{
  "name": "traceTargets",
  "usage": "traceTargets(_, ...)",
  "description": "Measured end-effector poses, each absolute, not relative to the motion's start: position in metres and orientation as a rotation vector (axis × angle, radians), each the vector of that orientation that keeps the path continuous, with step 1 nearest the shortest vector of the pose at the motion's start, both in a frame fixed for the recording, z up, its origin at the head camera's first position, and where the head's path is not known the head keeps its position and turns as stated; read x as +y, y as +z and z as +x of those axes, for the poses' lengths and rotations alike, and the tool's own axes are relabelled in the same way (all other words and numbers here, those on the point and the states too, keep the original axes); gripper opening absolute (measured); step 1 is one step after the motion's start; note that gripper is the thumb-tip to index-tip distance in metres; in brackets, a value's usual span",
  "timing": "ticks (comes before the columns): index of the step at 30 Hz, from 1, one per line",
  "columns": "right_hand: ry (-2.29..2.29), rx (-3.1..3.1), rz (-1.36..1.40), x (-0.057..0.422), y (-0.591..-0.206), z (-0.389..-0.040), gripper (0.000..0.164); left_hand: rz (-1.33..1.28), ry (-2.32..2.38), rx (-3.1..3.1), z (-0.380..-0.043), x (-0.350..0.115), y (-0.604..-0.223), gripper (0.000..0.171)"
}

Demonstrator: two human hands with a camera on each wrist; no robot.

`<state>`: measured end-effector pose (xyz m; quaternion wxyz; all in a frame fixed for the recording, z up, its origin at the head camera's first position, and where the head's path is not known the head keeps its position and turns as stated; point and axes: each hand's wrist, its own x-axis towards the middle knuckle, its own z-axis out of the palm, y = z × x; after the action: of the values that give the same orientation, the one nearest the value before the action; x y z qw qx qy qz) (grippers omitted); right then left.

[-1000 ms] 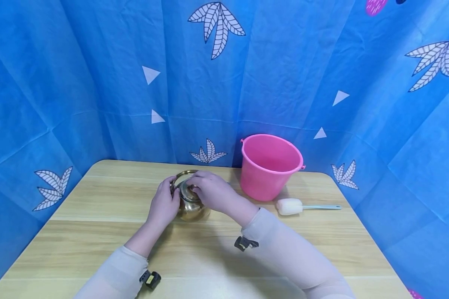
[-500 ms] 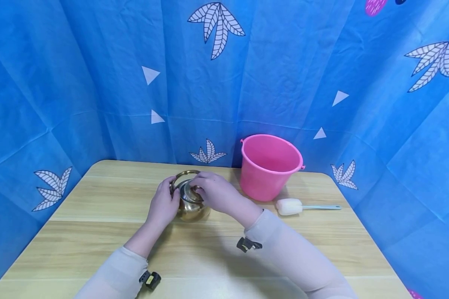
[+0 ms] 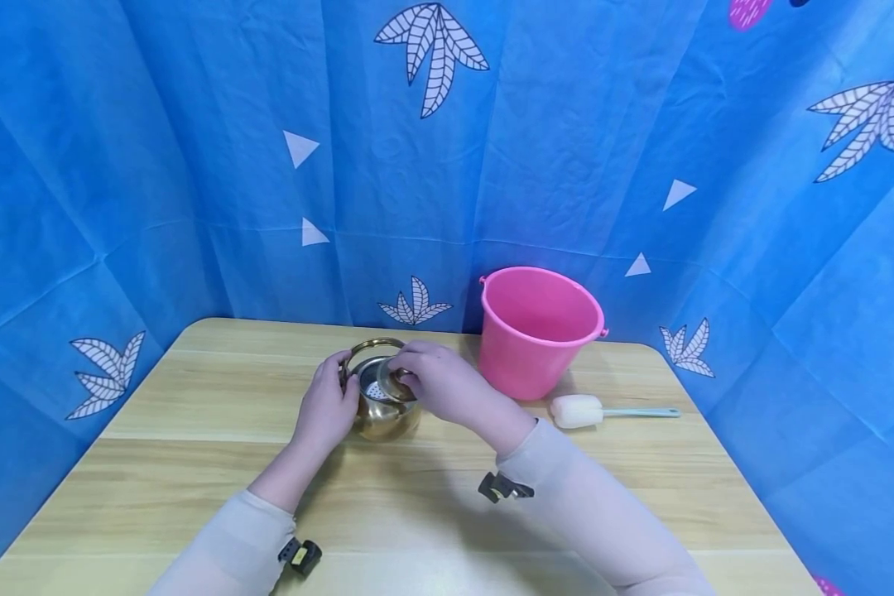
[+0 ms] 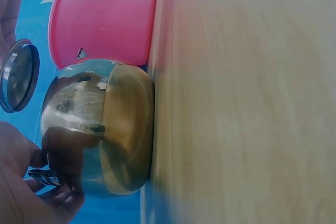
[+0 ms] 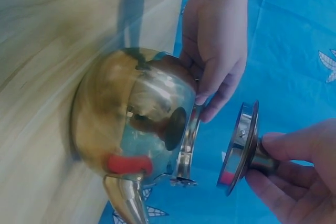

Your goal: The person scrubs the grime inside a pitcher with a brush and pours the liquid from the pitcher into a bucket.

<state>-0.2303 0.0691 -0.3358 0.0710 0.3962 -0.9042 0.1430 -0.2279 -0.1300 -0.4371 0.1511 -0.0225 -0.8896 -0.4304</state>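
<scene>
A shiny gold-coloured teapot (image 3: 384, 422) stands upright on the wooden table. My left hand (image 3: 329, 403) grips the left side of its arched handle (image 3: 372, 343), with the thumb close to the rim. Between thumb and fingers, my right hand (image 3: 447, 385) pinches the knob of the round lid (image 5: 244, 145). The lid is tilted and held apart from the teapot's mouth, as the right wrist view shows. A perforated strainer (image 3: 375, 391) shows inside the uncovered mouth. The spout (image 5: 126, 198) is visible in the right wrist view; in the head view it is hidden.
A pink bucket (image 3: 521, 364) stands at the back, right of the teapot. In front of it lies a sponge brush (image 3: 577, 411) with a white head and pale green handle. A blue patterned curtain (image 3: 402, 165) surrounds the table's (image 3: 216, 414) back and sides.
My right hand has lifted the lid off the teapot and moved it slightly right, tilting it and exposing the strainer. The left hand has stayed on the handle.
</scene>
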Motion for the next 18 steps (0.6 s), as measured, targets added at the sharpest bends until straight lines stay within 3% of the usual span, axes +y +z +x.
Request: traceTargets(18,0.487,-2.752,1.155,0.084,-0.329,-0.226,0.024,-0.037,-1.248,-2.557,-0.228,-0.130,-0.437,0.048)
